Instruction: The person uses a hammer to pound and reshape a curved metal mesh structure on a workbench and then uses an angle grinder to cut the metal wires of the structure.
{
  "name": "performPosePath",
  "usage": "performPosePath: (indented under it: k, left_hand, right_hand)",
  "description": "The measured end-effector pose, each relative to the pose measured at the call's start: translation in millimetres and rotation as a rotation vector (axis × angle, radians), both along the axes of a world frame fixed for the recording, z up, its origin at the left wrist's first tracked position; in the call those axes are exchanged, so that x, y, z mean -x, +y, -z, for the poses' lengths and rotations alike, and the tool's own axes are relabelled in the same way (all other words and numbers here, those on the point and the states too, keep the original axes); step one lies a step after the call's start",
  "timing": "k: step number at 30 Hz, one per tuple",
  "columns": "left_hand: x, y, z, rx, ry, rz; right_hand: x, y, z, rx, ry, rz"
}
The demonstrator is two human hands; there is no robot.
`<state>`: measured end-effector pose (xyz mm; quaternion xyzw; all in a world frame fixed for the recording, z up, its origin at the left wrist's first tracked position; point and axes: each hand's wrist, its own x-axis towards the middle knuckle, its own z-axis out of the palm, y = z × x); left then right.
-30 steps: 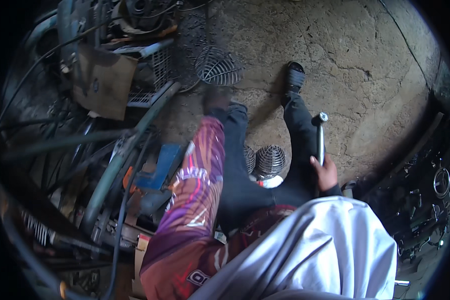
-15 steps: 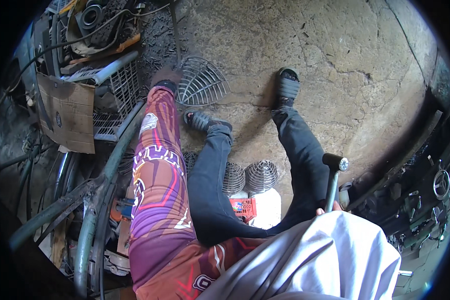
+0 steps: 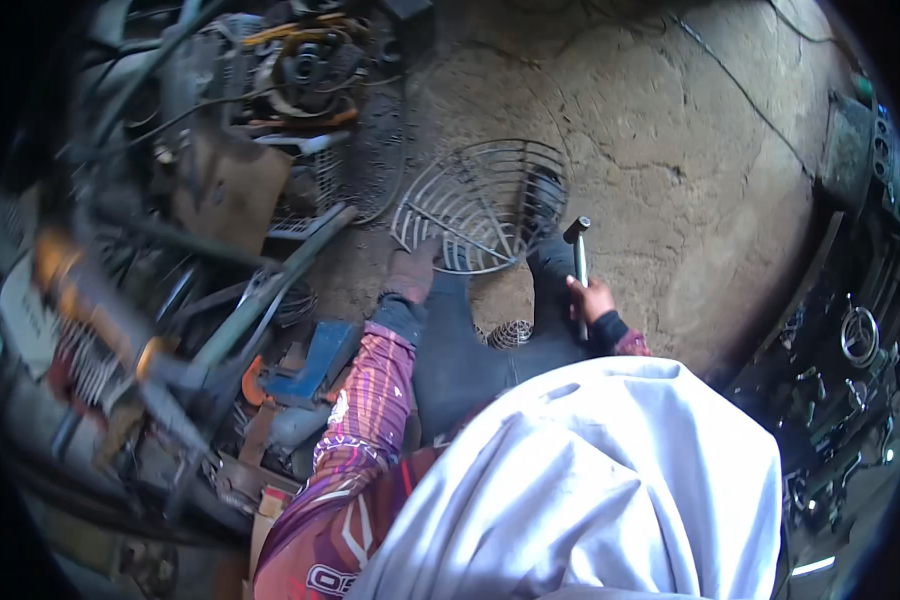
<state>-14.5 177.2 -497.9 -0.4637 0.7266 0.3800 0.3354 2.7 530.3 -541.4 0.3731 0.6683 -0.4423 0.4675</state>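
Observation:
In my left hand (image 3: 411, 272), which wears a dark glove, is the near edge of a rounded metal wire grille (image 3: 460, 229). The grille is raised between me and the floor, tilted, with curved ribs and a straight crossbar. Its far side overlaps my sandalled right foot (image 3: 543, 200). To the right, my bare right hand (image 3: 595, 298) is closed round the handle of a hammer (image 3: 581, 262), whose dark head points away from me. The hammer is apart from the grille.
Left are green metal tubes (image 3: 305, 248), a cardboard piece (image 3: 228, 190), a blue tool (image 3: 320, 360) and a blurred yellow-grey power tool (image 3: 100, 300). A smaller wire cage (image 3: 511, 334) sits between my legs. Dark machinery with a handwheel (image 3: 859, 335) stands right.
The grille has come up off the floor in my left hand. My right hand and the hammer are farther forward and left in view. The view has shifted, and my legs are closer together.

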Motion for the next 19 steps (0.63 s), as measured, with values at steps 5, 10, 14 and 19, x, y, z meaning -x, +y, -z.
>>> performPosePath:
  k: [5, 10, 14, 19]
  left_hand:
    - [5, 28, -194, -0.006, 0.188, 0.042]
    - [-42, 36, -317, 0.023, 0.657, -0.179]
    - [-56, 33, -392, 0.306, 0.864, -0.252]
    - [-162, -15, -384, 0.821, 0.793, 0.015]
  right_hand:
    - [39, 14, 14, -0.013, -0.012, -0.062]
    - [93, 57, -25, 0.110, -0.227, -0.023]
    - [139, 117, 34, 0.119, -0.305, -0.189]
    - [190, 96, 29, -0.135, -0.109, -0.499]
